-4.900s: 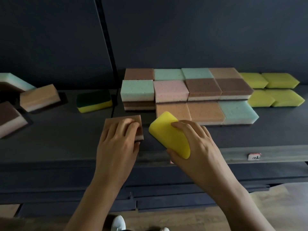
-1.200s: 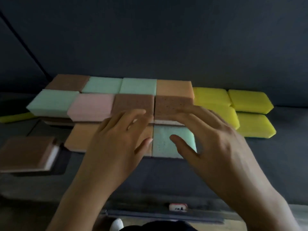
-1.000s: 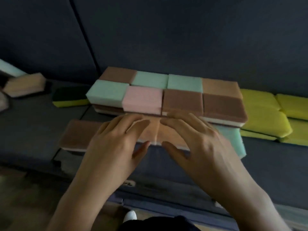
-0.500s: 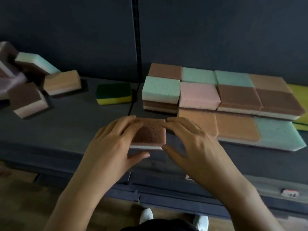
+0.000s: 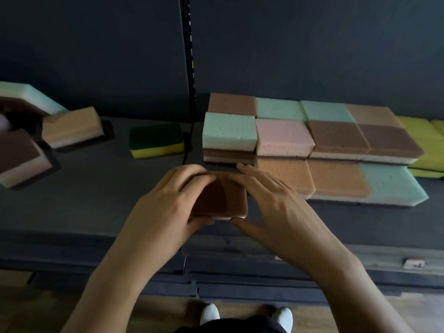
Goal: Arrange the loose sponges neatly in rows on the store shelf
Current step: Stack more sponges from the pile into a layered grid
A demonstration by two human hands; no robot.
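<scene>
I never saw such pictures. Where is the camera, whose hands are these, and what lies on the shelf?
There is no machine. A person wears a camera on the head, so you look down at their own hands. The left hand grips a brown sponge; the right hand touches its right edge with straight fingers. On the dark shelf, neat rows of sponges lie to the right; loose sponges and a green-yellow sponge lie to the left.
</scene>
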